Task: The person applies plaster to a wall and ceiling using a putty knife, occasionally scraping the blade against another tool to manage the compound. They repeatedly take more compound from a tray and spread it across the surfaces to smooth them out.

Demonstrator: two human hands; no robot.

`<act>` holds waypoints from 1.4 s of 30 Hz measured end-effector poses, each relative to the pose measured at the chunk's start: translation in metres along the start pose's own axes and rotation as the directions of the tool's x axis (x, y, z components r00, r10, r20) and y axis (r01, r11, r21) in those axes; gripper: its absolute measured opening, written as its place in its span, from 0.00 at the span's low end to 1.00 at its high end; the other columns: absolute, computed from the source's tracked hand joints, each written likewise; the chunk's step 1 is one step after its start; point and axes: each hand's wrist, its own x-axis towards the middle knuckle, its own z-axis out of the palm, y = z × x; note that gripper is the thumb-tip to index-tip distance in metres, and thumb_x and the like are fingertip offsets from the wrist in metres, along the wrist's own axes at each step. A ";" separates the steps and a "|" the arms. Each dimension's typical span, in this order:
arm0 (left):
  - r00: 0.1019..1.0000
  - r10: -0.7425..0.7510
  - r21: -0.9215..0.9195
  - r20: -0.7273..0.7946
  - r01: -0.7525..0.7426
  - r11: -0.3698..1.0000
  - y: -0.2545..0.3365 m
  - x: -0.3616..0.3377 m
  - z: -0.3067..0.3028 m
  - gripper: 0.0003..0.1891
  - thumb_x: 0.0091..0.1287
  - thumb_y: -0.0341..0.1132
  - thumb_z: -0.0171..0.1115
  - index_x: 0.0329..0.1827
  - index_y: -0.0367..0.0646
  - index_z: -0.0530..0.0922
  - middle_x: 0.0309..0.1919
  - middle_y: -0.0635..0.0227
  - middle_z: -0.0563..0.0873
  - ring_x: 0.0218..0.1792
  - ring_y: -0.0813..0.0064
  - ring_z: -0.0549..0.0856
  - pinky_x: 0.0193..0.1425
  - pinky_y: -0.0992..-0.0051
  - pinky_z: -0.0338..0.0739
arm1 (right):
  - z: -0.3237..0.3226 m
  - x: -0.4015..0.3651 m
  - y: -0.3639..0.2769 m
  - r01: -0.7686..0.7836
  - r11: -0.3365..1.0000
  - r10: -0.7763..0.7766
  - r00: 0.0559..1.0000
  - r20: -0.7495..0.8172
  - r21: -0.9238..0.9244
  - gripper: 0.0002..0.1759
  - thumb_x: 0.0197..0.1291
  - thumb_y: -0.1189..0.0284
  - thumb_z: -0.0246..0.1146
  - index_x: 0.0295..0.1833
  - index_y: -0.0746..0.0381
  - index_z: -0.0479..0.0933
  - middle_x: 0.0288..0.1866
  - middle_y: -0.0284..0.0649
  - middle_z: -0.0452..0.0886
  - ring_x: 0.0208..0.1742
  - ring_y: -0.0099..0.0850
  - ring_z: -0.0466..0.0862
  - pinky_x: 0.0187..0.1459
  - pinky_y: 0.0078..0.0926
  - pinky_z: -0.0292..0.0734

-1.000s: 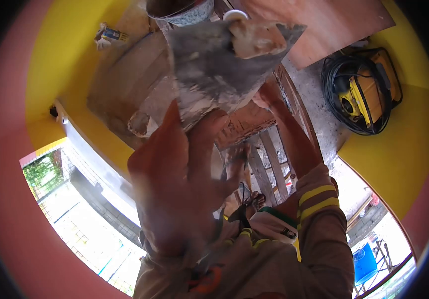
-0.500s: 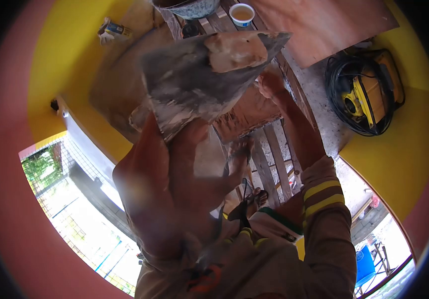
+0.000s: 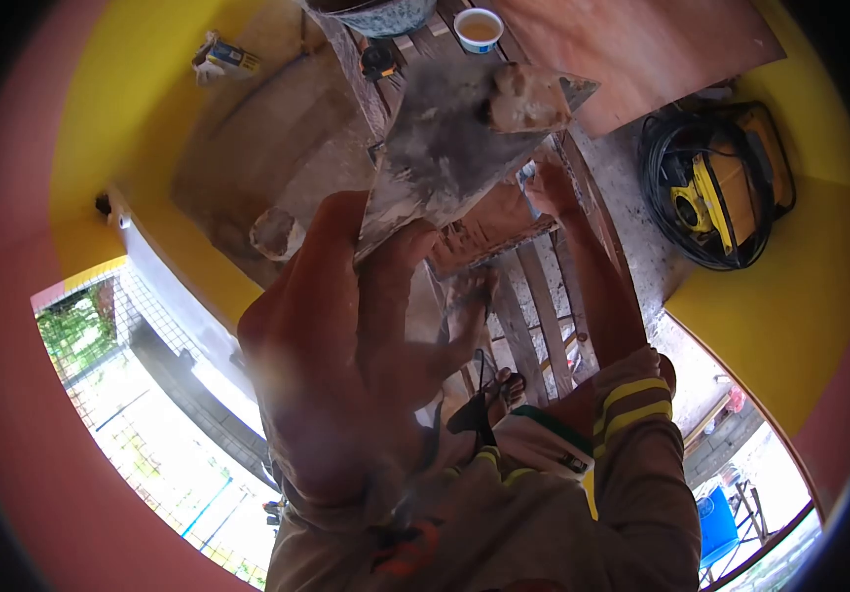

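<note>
Head view looked straight down past the person's chest; the left hand (image 3: 346, 345), blurred and close to the lens, was closed around the near end of a plastering trowel (image 3: 435, 158), thumb and fingers clamped on it; the smeared blade pointed toward one o'clock and sat tilted, with a lump of pale putty (image 3: 530, 97) at its far tip. The right hand (image 3: 550, 187) reached down, at one o'clock from the left hand, to the edge of a reddish board (image 3: 489, 225) lying on wooden planks (image 3: 535, 296); whether its fingers gripped the board or only rested on it could not be told. A small cup (image 3: 478, 27) stood at twelve o'clock beyond the trowel; a yellow machine with coiled cable (image 3: 726, 183) lay on the floor at three o'clock, well apart.

The likeliest mishap seemed to be the putty sliding off; it sat at the very tip of a tilted blade, above the planks and the right hand, so a steeper tilt or a jolt could drop it. Gaps showed between the planks, with ground far below; a shift of weight with both hands busy could cost the person their balance.
</note>
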 end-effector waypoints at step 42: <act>0.987 -0.148 -0.039 0.060 0.150 0.988 0.014 -0.008 -0.008 0.19 0.72 0.26 0.59 0.65 0.31 0.72 0.49 0.55 0.86 0.48 0.69 0.86 0.49 0.73 0.80 | 0.018 -0.009 -0.080 0.006 0.976 -0.004 1.000 0.011 -0.217 0.09 0.56 0.66 0.63 0.39 0.58 0.80 0.40 0.45 0.81 0.42 0.44 0.82 0.44 0.44 0.77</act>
